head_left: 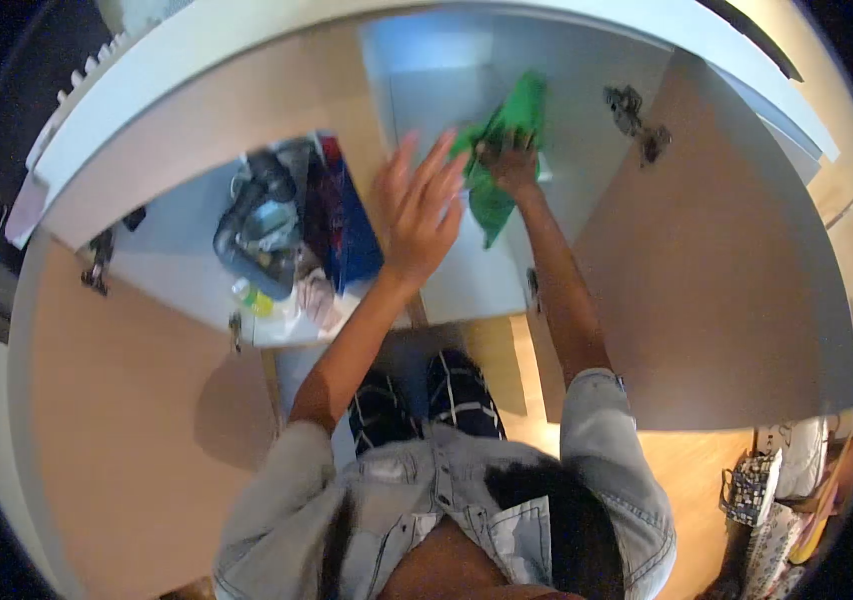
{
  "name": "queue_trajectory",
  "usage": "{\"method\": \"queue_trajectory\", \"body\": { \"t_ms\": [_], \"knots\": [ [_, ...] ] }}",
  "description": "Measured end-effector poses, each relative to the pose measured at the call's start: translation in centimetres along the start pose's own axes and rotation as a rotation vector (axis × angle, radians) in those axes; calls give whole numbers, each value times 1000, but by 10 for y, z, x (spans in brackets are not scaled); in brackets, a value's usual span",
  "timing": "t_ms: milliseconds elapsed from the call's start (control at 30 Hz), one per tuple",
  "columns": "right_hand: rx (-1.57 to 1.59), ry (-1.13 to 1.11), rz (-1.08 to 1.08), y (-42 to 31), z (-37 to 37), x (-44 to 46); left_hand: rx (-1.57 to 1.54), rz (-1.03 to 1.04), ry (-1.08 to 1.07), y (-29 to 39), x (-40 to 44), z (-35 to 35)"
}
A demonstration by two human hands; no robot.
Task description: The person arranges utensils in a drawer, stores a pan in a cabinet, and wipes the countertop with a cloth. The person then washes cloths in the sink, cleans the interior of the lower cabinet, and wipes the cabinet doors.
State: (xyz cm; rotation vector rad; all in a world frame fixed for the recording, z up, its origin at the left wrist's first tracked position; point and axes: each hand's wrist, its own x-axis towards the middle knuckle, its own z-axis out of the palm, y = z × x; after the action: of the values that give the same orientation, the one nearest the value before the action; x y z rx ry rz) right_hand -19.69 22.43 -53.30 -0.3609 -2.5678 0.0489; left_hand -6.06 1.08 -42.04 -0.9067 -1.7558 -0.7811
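Inside the right part of a cabinet, a crumpled green cloth lies against the pale cabinet floor. My right hand rests on the cloth with its fingers spread, and parts of the cloth show on both sides of it. Left of the cloth, my left hand is raised near the divider, fingers apart and slightly blurred, holding nothing.
The left compartment holds a grey curved hose, a blue and red bag, a green-labelled bottle and a crumpled light cloth. Open doors stand left and right. Bags lie at lower right.
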Motion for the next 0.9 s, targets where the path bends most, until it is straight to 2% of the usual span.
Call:
{"method": "queue_trajectory", "body": {
  "t_ms": [67, 100, 133, 233, 367, 567, 633, 733, 800, 900],
  "knots": [
    [33, -208, 179, -11, -2, 12, 463, 40, 73, -21, -29, -10],
    [58, -316, 260, -16, -3, 24, 502, 57, 88, -34, -35, -8],
    [65, -290, 223, -16, 5, 44, 539, 75, 92, -44, -38, -8],
    [128, -304, 127, -3, 41, 98, 494, 75, 43, -52, -44, -1],
    [132, -202, 152, -14, 91, 172, 663, 192, -18, -57, -55, -9],
    [183, -319, 115, -52, 129, 195, 622, 145, 8, -57, -66, 2],
    [240, -323, -7, -66, 140, 205, 649, 171, -63, -58, -64, 0],
    [412, -281, -315, -93, 129, 206, 657, 179, -131, -63, -72, 6],
    [553, -279, -536, -106, 123, 185, 612, 127, -100, -87, -113, 20],
    [650, -330, -738, -104, 107, 126, 576, 123, -3, -63, -67, 3]
  ]
}}
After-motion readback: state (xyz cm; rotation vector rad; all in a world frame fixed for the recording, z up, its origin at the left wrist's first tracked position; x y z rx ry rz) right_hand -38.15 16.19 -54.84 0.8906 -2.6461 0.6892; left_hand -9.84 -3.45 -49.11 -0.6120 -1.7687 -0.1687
